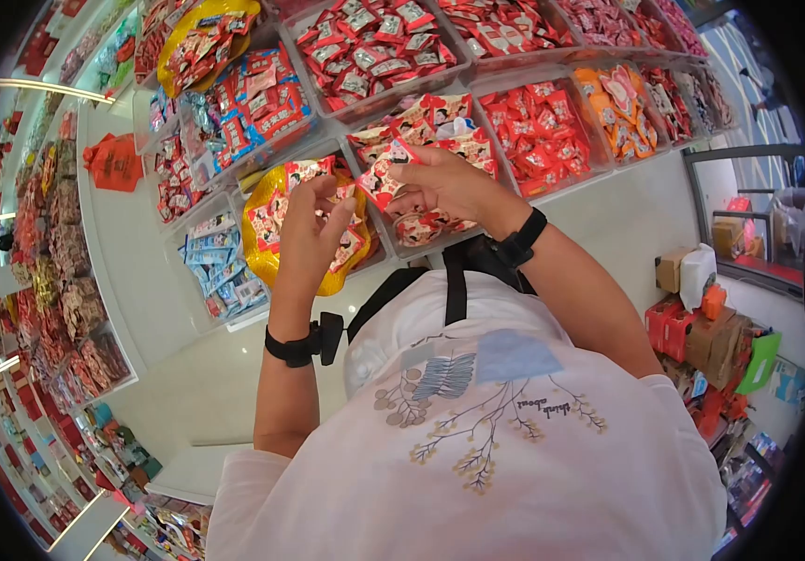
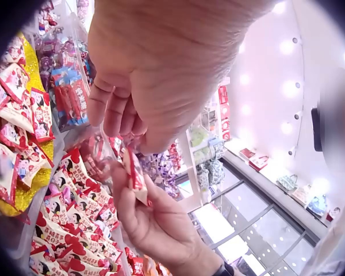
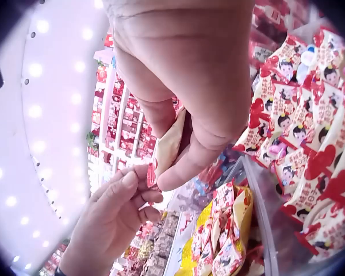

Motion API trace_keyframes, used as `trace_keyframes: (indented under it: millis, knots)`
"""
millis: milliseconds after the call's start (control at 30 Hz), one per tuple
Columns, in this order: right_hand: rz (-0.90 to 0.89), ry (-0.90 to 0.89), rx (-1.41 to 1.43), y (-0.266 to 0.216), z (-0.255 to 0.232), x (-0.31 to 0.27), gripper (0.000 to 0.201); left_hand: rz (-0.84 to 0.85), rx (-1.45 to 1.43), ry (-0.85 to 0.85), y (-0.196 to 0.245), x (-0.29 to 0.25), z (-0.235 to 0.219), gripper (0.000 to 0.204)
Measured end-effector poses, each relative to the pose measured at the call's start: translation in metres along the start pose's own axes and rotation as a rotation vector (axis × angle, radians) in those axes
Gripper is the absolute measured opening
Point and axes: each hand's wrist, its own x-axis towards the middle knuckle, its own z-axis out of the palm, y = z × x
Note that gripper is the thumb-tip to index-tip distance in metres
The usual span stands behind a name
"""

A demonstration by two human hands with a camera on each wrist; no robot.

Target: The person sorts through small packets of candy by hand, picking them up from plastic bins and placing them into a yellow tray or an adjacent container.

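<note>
My right hand [image 1: 458,190] pinches a small red-and-cream candy packet [image 1: 384,179] between thumb and fingers, over a clear bin [image 3: 259,192] of matching packets [image 2: 75,224]. To its left, my left hand [image 1: 309,234] has loosely bent fingers and nothing visible in its grasp. In the right wrist view, the left fingertips [image 3: 142,171] come right at the packet's red end. Beneath the left hand lies a gold scalloped tray [image 1: 257,251] of similar packets, partly hidden by that hand.
More clear bins surround these: blue-and-white sticks [image 1: 215,262] at left, red packets [image 1: 538,131] at right, orange ones [image 1: 617,107] beyond. Another gold tray [image 1: 178,56] sits at the back left. A red bag [image 1: 112,161] lies on the white ledge. Boxes [image 1: 716,346] stand at far right.
</note>
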Motion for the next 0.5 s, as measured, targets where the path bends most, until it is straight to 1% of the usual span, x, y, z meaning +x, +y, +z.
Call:
trace_keyframes:
  millis: [33,67,167,200,300,400,500]
  knots:
    - [-0.025,0.012,0.001,-0.004,-0.001,-0.005,0.035,-0.07,-0.1,-0.058,-0.002,0.004,0.002,0.038]
    - [-0.054,-0.022,-0.006,-0.001,-0.009,-0.003,0.037,-0.101,-0.2,-0.121,-0.001,0.006,0.006,0.041]
    - [-0.006,0.043,-0.078,-0.003,-0.017,-0.011,0.041,-0.161,-0.314,-0.225,0.009,0.021,0.022,0.042]
    - [-0.071,0.046,-0.068,0.002,-0.02,-0.008,0.043,-0.147,-0.321,-0.223,0.012,0.024,0.029,0.043]
    - [-0.108,0.11,-0.034,0.007,-0.03,-0.011,0.045,-0.176,-0.219,-0.257,0.029,0.034,0.041,0.042]
    - [-0.078,0.099,-0.059,0.0,-0.037,-0.016,0.045,-0.195,-0.199,-0.283,0.029,0.042,0.048,0.04]
    - [-0.034,0.163,0.019,-0.001,-0.046,-0.017,0.04,-0.289,-0.281,-0.271,0.033,0.047,0.055,0.034]
